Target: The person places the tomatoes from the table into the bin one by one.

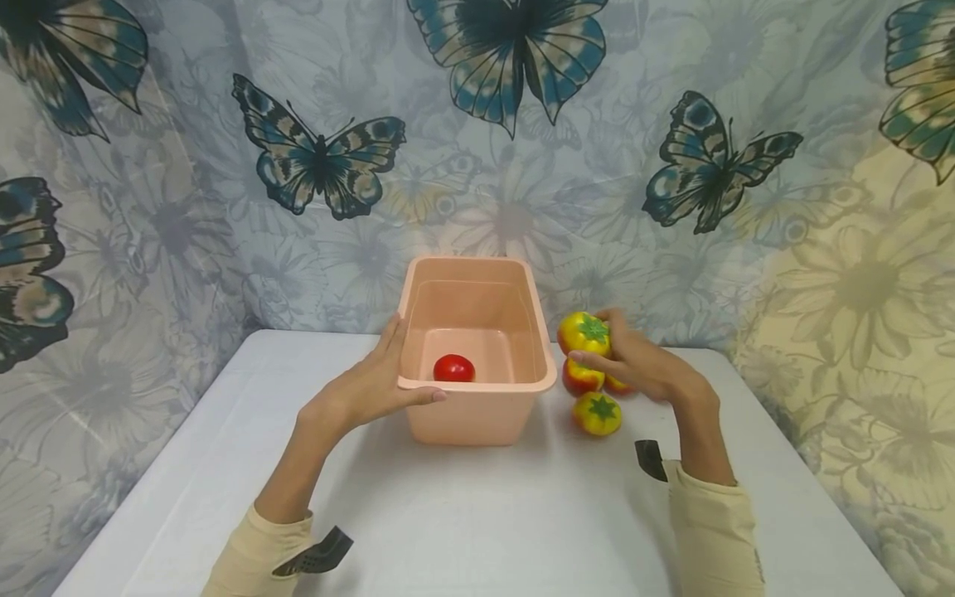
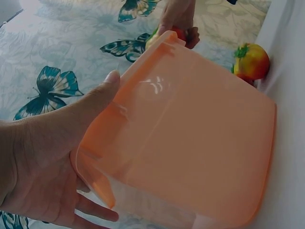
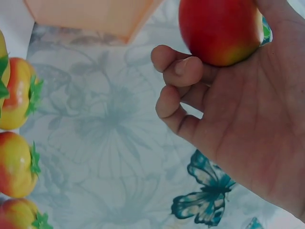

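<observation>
A peach-coloured plastic bin (image 1: pixel 477 414) stands mid-table with one red tomato (image 1: pixel 453 368) lying inside near its front wall. My left hand (image 1: pixel 369 385) holds the bin's front left corner, thumb along the front rim and fingers on the left side. To the right of the bin, my right hand (image 1: pixel 645 361) grips a red and yellow tomato (image 3: pixel 221 31) with a green star-shaped top, raised above the table. Below that hand, more tomatoes sit close together, the nearest being a yellow one (image 1: pixel 597 413). In the right wrist view, several tomatoes (image 3: pixel 16 164) line the left edge.
A white-covered table (image 1: pixel 462 514) carries the bin and tomatoes. Behind it hangs a butterfly-patterned cloth (image 1: pixel 477 191), close to the bin's far side. Dark straps (image 1: pixel 317 554) stick out from the sleeves at both wrists.
</observation>
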The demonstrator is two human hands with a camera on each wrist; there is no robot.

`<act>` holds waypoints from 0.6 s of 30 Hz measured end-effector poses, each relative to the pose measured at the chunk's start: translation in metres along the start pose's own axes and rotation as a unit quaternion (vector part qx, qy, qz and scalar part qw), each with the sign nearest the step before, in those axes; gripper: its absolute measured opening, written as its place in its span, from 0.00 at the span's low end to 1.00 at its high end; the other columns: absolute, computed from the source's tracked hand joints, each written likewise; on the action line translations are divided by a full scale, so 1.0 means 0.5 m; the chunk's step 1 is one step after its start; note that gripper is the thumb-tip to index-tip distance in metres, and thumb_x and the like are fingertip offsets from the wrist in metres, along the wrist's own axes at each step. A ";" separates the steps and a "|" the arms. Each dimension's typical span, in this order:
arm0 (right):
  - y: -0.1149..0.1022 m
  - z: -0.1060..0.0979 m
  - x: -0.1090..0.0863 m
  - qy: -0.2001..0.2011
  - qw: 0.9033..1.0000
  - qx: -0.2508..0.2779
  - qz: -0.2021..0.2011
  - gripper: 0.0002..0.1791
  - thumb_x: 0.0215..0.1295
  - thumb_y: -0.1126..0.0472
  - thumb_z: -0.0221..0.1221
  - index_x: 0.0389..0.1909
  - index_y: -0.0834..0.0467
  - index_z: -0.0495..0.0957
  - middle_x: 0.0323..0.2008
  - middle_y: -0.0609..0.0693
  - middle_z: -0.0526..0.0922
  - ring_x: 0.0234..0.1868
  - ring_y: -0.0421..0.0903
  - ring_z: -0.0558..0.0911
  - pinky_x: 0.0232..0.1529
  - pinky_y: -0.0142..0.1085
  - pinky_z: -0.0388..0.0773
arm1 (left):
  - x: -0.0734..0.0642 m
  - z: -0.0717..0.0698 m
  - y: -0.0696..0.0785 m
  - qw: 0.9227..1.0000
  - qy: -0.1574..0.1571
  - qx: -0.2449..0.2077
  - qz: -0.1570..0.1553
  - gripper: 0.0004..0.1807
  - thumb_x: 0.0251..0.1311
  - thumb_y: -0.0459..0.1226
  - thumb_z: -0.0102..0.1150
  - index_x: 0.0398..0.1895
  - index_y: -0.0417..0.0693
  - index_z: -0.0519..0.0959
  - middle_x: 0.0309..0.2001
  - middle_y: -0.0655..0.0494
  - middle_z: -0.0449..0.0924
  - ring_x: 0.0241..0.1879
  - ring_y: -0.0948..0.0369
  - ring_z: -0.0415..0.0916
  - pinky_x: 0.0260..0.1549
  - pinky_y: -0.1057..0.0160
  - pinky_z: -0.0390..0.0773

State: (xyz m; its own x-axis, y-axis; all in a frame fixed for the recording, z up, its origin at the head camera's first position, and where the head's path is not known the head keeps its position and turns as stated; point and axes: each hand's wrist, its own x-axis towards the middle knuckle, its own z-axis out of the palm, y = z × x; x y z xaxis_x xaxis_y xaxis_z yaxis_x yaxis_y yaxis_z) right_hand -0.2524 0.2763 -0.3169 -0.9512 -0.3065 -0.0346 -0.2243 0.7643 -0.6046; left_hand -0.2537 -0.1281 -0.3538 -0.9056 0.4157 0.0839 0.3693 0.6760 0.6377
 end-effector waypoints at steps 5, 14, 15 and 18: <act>-0.012 0.006 0.006 0.006 1.000 -0.025 -0.008 0.47 0.73 0.32 0.55 0.74 0.58 0.47 0.54 0.61 0.78 0.52 0.54 0.80 0.59 0.53 0.80 | 0.001 0.000 0.000 1.000 -0.001 -0.002 -0.001 0.73 0.51 0.71 0.69 0.85 0.65 0.26 0.87 0.52 0.23 0.86 0.47 0.38 0.74 0.35 0.66; -0.025 0.016 0.016 0.011 1.000 -0.027 -0.008 0.50 0.71 0.31 0.57 0.76 0.57 0.45 0.50 0.62 0.77 0.36 0.51 0.81 0.38 0.40 0.82 | -0.001 0.000 0.002 1.000 -0.001 0.002 -0.006 0.72 0.52 0.70 0.69 0.85 0.67 0.26 0.87 0.53 0.24 0.84 0.44 0.47 0.72 0.35 0.70; -0.026 0.017 0.017 0.011 1.000 -0.027 -0.005 0.51 0.71 0.30 0.57 0.77 0.57 0.44 0.48 0.63 0.77 0.32 0.51 0.80 0.35 0.39 0.82 | -0.001 0.000 0.002 1.000 -0.001 0.004 -0.006 0.72 0.52 0.70 0.69 0.85 0.67 0.26 0.87 0.53 0.24 0.84 0.44 0.48 0.72 0.34 0.70; -0.030 0.021 0.019 0.013 0.999 -0.032 -0.007 0.52 0.71 0.31 0.58 0.78 0.57 0.44 0.45 0.63 0.77 0.26 0.51 0.79 0.32 0.39 0.81 | -0.002 -0.001 0.002 1.000 -0.002 0.010 -0.007 0.72 0.51 0.72 0.68 0.85 0.67 0.26 0.87 0.53 0.24 0.84 0.44 0.48 0.71 0.34 0.70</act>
State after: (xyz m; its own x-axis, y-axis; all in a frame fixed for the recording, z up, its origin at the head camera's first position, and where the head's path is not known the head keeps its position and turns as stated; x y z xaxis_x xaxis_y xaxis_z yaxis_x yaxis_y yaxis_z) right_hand -0.2559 0.2557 -0.3167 -0.9529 -0.3034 -0.0040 -0.2509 0.7953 -0.5519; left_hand -0.2527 -0.1279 -0.3528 -0.9098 0.4086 0.0730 0.3614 0.6933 0.6235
